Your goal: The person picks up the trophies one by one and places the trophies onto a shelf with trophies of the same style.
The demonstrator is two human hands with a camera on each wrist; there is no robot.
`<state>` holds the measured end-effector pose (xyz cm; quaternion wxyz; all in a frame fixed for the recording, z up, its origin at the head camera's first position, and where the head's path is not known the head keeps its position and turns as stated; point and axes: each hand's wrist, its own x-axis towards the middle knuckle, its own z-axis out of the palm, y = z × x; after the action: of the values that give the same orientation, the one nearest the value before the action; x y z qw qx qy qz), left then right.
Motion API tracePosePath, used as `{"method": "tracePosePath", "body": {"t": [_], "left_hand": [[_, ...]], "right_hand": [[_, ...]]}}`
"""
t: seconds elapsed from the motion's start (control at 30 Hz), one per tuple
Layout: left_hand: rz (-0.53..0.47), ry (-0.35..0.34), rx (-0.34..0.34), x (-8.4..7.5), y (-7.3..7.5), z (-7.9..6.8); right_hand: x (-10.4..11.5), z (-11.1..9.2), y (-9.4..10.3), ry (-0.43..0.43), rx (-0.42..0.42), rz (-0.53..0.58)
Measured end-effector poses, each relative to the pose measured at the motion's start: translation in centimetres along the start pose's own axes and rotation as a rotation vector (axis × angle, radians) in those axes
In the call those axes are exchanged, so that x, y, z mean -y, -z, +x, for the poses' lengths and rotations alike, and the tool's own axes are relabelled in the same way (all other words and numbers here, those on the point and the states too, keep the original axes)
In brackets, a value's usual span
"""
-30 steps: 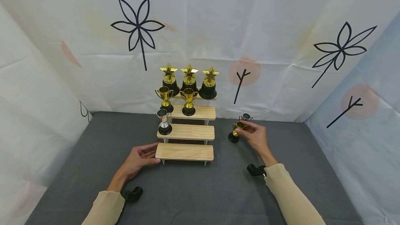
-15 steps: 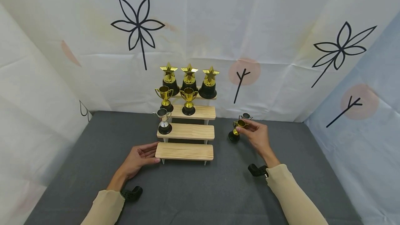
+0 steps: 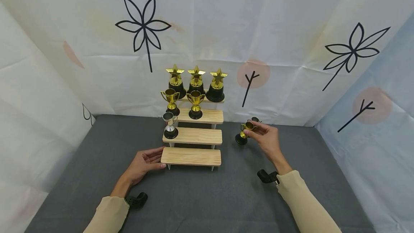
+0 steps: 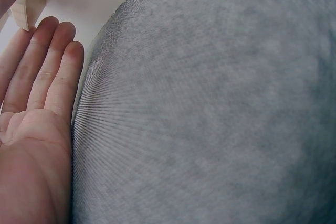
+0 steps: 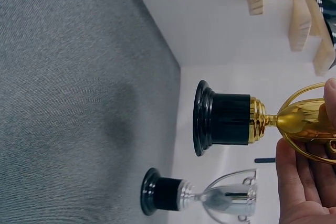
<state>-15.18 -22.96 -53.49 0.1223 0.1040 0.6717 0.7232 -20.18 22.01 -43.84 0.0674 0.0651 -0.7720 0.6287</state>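
My right hand pinches a small gold trophy cup by its bowl, right of the stand. In the right wrist view, the held cup's black base shows away from the grey cloth. My left hand is at the left end of the wooden tiered stand's lowest shelf, thumb at the front corner. In the left wrist view its fingers lie straight, one against the board end. A silver trophy cup stands behind the right hand, partly hidden in the head view.
Several gold star trophies line the top shelf. Two gold cups stand on the second shelf, and another silver cup on the third shelf's left end. A patterned white cloth hangs behind the grey table.
My right hand has shifted slightly up with the gold trophy cup, whose base is a little higher. The left hand and the stand have stayed in place.
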Motion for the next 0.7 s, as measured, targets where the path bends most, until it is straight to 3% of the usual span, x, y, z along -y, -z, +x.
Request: {"method": "tracePosePath", "body": {"t": [0.7], "left_hand": [[0.002, 0.0, -0.003, 0.0, 0.0, 0.0]], "right_hand": [[3.4, -0.2, -0.2, 0.139, 0.017, 0.04]]}}
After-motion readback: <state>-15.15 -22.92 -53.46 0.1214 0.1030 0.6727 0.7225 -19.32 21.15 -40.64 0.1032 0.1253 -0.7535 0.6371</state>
